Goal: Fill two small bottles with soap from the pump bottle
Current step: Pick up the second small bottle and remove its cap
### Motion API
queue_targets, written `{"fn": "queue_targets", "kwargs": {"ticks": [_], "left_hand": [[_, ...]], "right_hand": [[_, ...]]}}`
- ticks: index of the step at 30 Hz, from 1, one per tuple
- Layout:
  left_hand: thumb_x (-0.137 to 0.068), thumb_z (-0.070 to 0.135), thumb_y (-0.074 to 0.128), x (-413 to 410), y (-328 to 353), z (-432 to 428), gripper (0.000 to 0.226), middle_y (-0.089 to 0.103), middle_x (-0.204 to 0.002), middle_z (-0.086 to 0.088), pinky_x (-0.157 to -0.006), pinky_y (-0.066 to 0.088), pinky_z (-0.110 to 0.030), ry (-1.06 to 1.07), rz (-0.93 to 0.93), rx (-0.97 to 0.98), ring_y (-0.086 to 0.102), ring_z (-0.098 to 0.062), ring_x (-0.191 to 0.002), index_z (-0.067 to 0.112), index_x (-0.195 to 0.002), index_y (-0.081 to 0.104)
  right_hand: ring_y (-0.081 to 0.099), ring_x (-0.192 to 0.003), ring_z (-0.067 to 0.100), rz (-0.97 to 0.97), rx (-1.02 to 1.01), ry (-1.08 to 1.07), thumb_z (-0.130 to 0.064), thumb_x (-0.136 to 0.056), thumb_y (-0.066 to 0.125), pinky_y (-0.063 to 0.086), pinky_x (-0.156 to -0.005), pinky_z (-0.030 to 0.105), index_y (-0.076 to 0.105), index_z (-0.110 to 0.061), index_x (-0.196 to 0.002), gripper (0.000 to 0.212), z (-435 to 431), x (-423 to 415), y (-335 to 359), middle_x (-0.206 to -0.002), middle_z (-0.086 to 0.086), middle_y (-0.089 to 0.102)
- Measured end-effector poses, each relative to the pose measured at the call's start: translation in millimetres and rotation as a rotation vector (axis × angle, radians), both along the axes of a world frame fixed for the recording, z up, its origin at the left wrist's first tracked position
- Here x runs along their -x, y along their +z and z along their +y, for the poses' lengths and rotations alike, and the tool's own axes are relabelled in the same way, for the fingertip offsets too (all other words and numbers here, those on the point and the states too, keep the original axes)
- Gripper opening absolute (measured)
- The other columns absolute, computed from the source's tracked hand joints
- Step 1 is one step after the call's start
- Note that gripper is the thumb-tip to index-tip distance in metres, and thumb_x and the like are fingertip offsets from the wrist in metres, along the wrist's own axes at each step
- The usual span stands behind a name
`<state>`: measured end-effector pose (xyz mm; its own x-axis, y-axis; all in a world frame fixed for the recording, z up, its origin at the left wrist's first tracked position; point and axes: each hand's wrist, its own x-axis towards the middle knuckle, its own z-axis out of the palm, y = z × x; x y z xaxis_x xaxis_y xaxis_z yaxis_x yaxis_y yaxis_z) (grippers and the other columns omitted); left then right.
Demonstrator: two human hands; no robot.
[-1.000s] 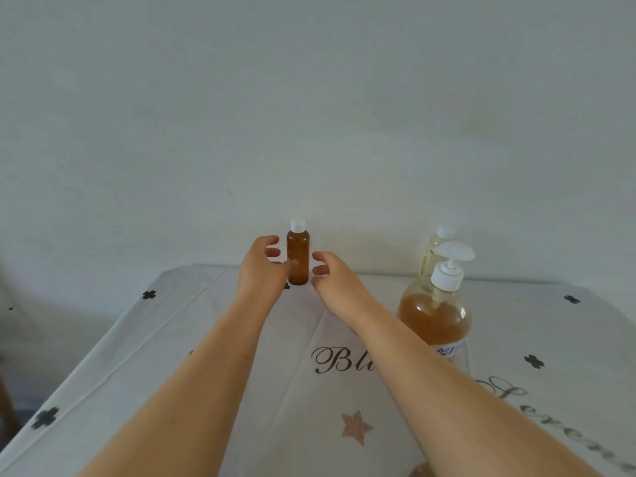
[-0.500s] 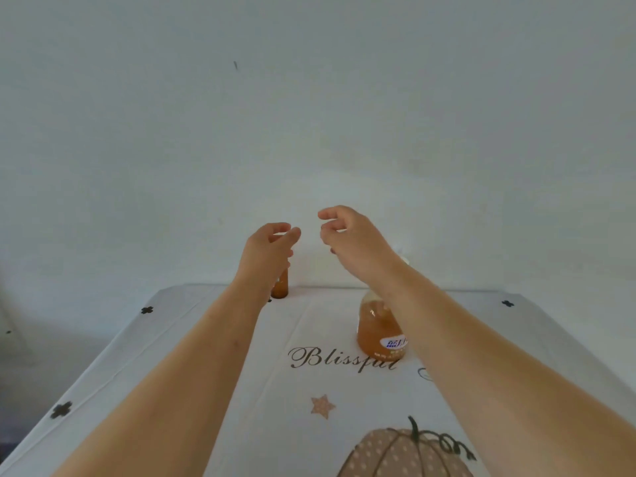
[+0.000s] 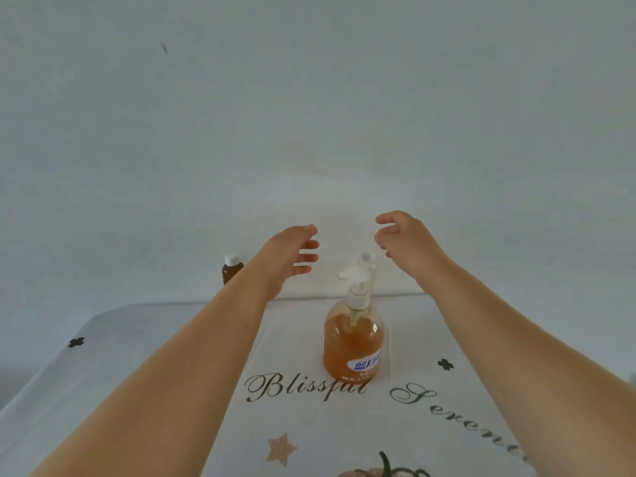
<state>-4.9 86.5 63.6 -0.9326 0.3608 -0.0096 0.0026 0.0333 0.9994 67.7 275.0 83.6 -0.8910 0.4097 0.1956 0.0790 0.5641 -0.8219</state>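
Left hand [image 3: 287, 251] and right hand [image 3: 407, 244] are hovering spread wide, gripping nothing, above the pump bottle [image 3: 352, 339] standing on the cloth [image 3: 137, 390] reading "Blissful". 1 amber bottle [image 3: 231, 270] is standing far left; another [image 3: 367, 261] is partly hiding behind the pump

Both hands have left the filled small bottle [image 3: 232, 270], which a second ago stood between them near the tablecloth's [image 3: 137, 356] far edge. Left hand [image 3: 292, 251] and right hand [image 3: 407, 244] are now raised and spread apart, fingers loose, empty. The pump bottle [image 3: 352, 339], earlier hidden behind the right forearm, now shows in full between the arms.
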Motion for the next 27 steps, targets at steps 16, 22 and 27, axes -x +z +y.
{"fn": "queue_targets", "kwargs": {"ticks": [16,22,27], "left_hand": [[-0.095,0.014,0.058,16,-65,48,0.031,0.067,-0.115,-0.008,-0.071,0.052,-0.02,-0.247,0.043,0.15,0.066,-0.016,-0.097,0.012,-0.126,0.061],[-0.09,0.013,0.063,10,-45,46,0.033,0.07,-0.111,0.0,-0.069,0.052,-0.017,-0.129,0.105,0.101,0.066,-0.013,-0.099,0.016,-0.123,0.063],[-0.082,0.011,0.074,4,-3,30,0.029,0.073,-0.104,-0.001,-0.09,0.055,-0.032,-0.046,0.217,0.026,0.069,-0.015,-0.098,0.024,-0.108,0.069]], "right_hand": [[0.065,-0.106,0.027,-0.216,0.016,-0.003,-0.022,-0.097,0.057,0.052,-0.097,0.048,0.053,-0.017,-0.132,0.035,18,36,-83,-0.123,0.007,0.064],[0.068,-0.1,0.026,-0.132,0.046,0.01,-0.016,-0.1,0.05,0.054,-0.095,0.042,0.057,-0.017,-0.127,0.028,9,27,-55,-0.113,0.005,0.066],[0.072,-0.093,0.023,0.029,0.136,0.103,-0.014,-0.102,0.049,0.058,-0.092,0.039,0.06,-0.016,-0.119,0.02,-6,11,-4,-0.105,0.003,0.068]]}}
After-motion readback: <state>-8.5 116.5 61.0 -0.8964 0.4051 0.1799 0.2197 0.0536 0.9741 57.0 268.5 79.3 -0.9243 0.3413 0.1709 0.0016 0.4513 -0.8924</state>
